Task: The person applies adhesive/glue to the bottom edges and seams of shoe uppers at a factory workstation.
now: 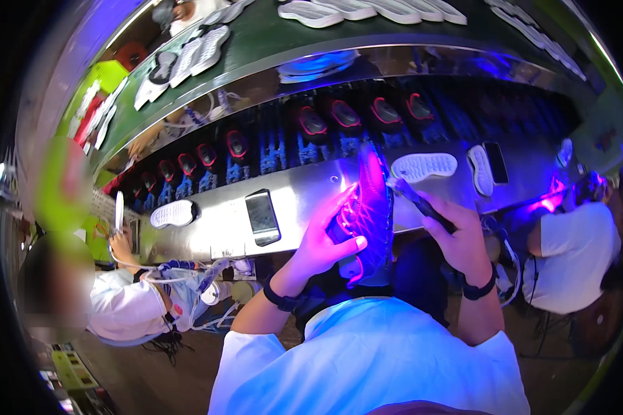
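Observation:
Wrapped around a dark shoe upper (pixel 375 228) is my left hand (pixel 323 242), its thumb lying across the upper. The upper stands on end over the near edge of the metal bench and glows pink and violet under the coloured light. In my right hand (pixel 460 235) is a brush (pixel 429 207) with a dark handle. The pale brush head is at the upper's right edge; I cannot tell whether it touches. Just beyond the brush lies a white sole (pixel 423 167) on the bench.
Dark uppers with red rims (pixel 313 120) sit on a blue rack behind the metal bench (pixel 311 197). A phone (pixel 263 217) and another sole (pixel 173 214) lie to the left. Higher up, a green belt (pixel 256 52) carries several soles. People sit on both sides.

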A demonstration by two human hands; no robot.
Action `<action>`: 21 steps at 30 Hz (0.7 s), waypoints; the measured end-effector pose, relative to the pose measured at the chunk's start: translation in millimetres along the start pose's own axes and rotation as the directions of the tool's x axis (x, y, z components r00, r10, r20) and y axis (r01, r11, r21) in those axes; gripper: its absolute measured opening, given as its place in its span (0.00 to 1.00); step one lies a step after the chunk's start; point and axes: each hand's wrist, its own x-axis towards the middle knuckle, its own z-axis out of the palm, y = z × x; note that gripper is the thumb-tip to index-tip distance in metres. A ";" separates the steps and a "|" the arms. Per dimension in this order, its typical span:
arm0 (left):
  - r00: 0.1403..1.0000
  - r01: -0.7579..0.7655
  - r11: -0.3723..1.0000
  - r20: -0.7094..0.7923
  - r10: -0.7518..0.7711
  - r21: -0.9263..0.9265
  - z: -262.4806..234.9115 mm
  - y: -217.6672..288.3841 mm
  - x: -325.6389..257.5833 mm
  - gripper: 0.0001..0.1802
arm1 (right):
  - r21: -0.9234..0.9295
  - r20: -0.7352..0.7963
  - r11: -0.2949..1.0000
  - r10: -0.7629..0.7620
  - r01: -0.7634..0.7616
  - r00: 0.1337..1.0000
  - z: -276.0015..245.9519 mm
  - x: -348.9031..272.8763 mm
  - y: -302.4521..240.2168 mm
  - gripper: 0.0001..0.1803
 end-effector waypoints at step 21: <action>0.739 0.674 0.069 -0.673 -0.034 0.736 -320.0 -183.9 257.8 0.34 | 0.261 -0.019 0.740 0.646 -0.620 0.763 -3.0 -57.0 147.6 0.26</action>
